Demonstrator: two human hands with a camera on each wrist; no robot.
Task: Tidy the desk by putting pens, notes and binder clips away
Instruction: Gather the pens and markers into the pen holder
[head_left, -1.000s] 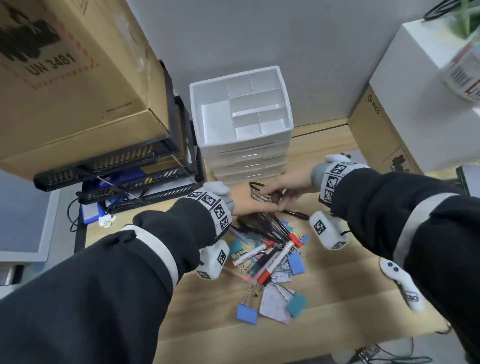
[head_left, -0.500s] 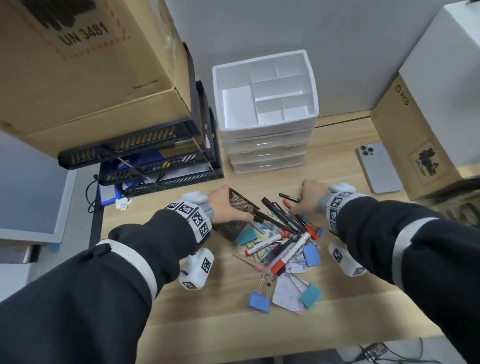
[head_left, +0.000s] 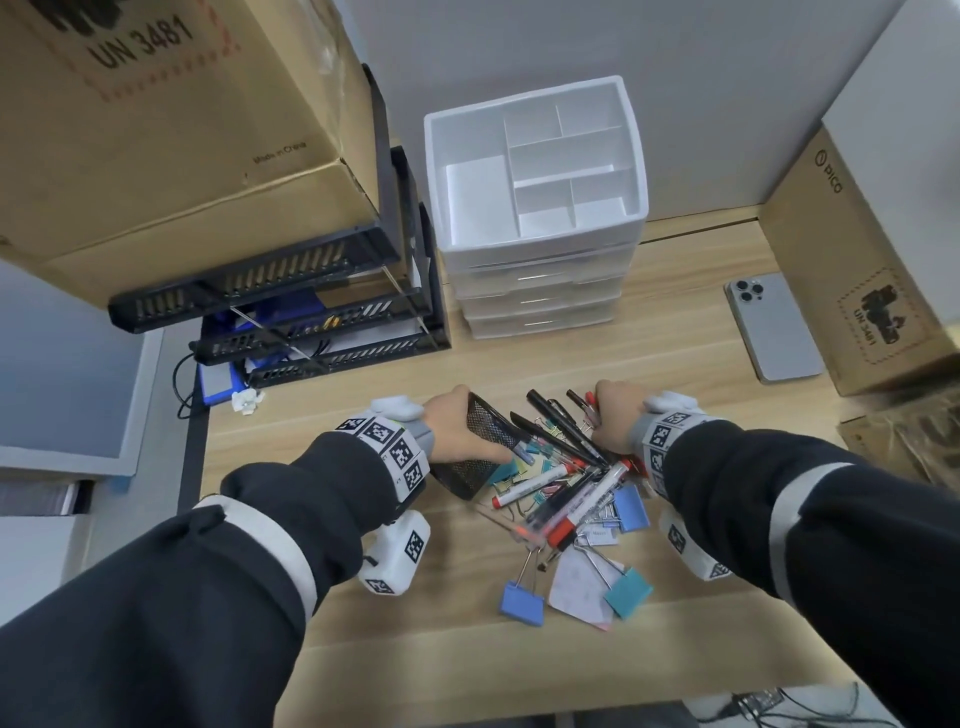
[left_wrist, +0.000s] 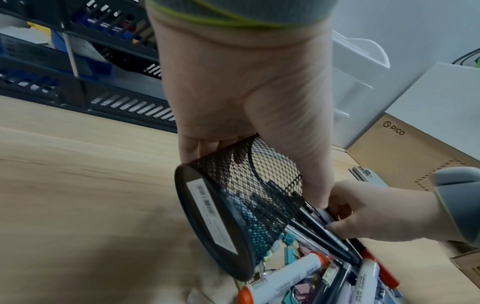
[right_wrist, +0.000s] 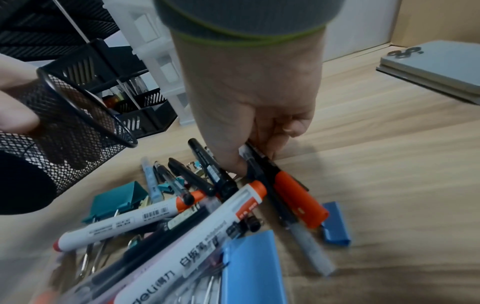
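Observation:
A pile of pens, markers (head_left: 540, 480), binder clips (head_left: 522, 604) and paper notes (head_left: 576, 587) lies on the wooden desk (head_left: 363, 395). My left hand (head_left: 467, 426) grips a black mesh pen cup (head_left: 483, 452), which is tilted with its mouth toward the pile's left edge. In the left wrist view the mesh pen cup (left_wrist: 233, 205) shows its labelled base. My right hand (right_wrist: 255, 159) is at the pile's far right, thumb and fingers pinching the ends of a few pens (right_wrist: 253, 153). A red-capped marker (right_wrist: 298, 202) lies just below them.
A white drawer unit (head_left: 540, 291) with an open divided top stands behind the pile. A black tray rack (head_left: 322, 332) under a cardboard box (head_left: 171, 130) is at the left. A phone (head_left: 774, 327) and another box (head_left: 852, 291) lie at the right.
Both hands came back from the drawer unit toward me. The left brought the mesh cup down beside the pile and tilted it; the right dropped onto the pens and closed on them.

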